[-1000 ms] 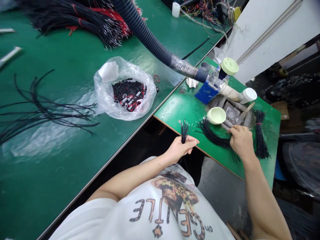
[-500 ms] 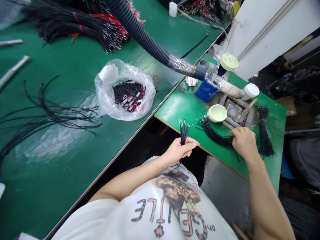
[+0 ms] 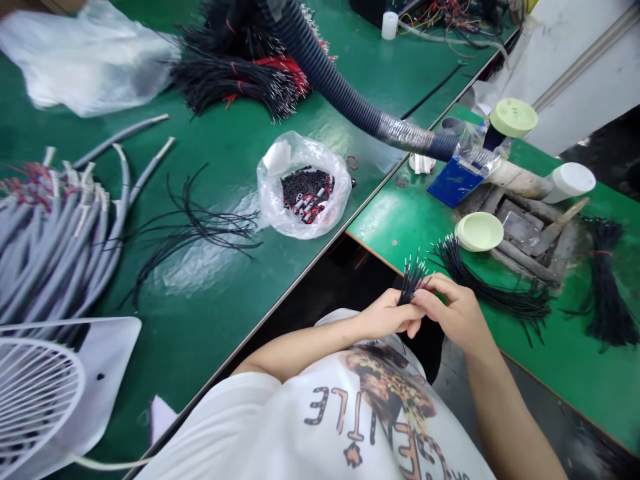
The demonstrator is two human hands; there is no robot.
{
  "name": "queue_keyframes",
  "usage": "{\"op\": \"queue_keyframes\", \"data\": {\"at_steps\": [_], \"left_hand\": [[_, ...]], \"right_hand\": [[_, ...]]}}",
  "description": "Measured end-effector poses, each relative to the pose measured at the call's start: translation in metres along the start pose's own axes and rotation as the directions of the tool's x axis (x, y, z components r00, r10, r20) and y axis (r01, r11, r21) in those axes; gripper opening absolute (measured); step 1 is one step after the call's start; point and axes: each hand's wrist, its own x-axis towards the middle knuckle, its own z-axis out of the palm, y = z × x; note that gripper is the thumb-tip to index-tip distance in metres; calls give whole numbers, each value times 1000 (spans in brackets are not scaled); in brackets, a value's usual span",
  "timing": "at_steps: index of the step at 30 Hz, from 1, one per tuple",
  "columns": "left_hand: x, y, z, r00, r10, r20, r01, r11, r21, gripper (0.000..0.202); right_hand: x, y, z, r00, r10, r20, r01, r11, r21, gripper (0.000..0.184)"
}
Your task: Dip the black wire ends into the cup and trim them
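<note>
My left hand (image 3: 384,316) is closed around a small bunch of black wires (image 3: 412,279), whose bare silvery ends point up and away from me. Thumb and fingers of my right hand (image 3: 461,315) pinch at the right side of the same bunch, close to the left fingertips. How many wires the right hand grips is hidden. Just beyond the right hand, a loose pile of black wires (image 3: 505,297) lies on the green board (image 3: 385,223). Farther right lies another black wire bundle (image 3: 606,293), tied with a red band.
A pale green bowl (image 3: 479,232) stands beside a grimy metal pot (image 3: 523,230) with a wooden-handled scraper. A ribbed black hose (image 3: 345,93) crosses above the table. Left of it sit a plastic bag (image 3: 270,203) of small sleeves, grey cables (image 3: 55,247) and a white fan (image 3: 105,387).
My right hand has left the wire pile on the board and come left to the bunch in my left hand. The view has swung left, bringing the fan and grey cables into sight.
</note>
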Motion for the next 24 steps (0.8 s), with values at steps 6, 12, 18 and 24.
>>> {"op": "queue_keyframes", "data": {"at_steps": [6, 12, 18, 24], "left_hand": [[-2, -7, -6, 998, 58, 5, -58, 997, 51, 55], [0, -12, -2, 975, 190, -112, -182, 980, 76, 63], [5, -23, 4, 967, 201, -159, -192, 979, 67, 69], [16, -32, -4, 943, 129, -306, -210, 946, -249, 64]], "right_hand": [[4, 9, 14, 989, 125, -82, -90, 935, 342, 23], [-3, 20, 24, 961, 191, -198, -62, 851, 521, 14], [-8, 14, 41, 931, 287, -227, -59, 730, 681, 15], [-23, 5, 4, 948, 204, -243, 32, 702, 711, 19]]}}
